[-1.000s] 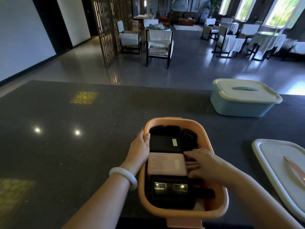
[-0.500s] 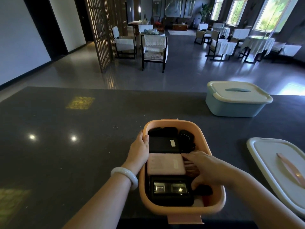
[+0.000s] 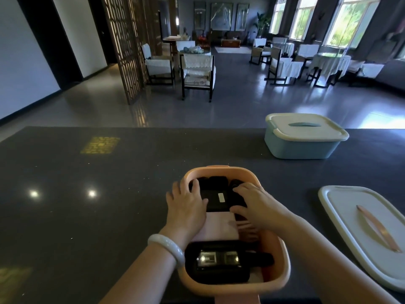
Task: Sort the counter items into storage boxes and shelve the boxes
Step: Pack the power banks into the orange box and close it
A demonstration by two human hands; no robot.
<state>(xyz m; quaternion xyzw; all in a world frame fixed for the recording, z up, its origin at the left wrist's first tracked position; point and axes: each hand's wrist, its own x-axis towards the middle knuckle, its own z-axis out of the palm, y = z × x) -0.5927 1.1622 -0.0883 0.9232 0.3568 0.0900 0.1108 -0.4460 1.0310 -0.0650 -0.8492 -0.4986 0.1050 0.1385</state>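
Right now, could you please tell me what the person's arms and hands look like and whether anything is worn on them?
Both forearms are bare, with no sleeves in view. The left hand has a smooth, pale white, jade-like round bangle around its wrist. The right hand and its wrist show no jewellery, watch or glove. No rings are visible on the fingers of either hand.

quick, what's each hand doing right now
Left hand: open, fingers spread over the rim of the orange box, touching the black case.
Right hand: open, fingers resting on the black items inside.

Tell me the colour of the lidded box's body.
Pale blue box, with a cream lid; head view.
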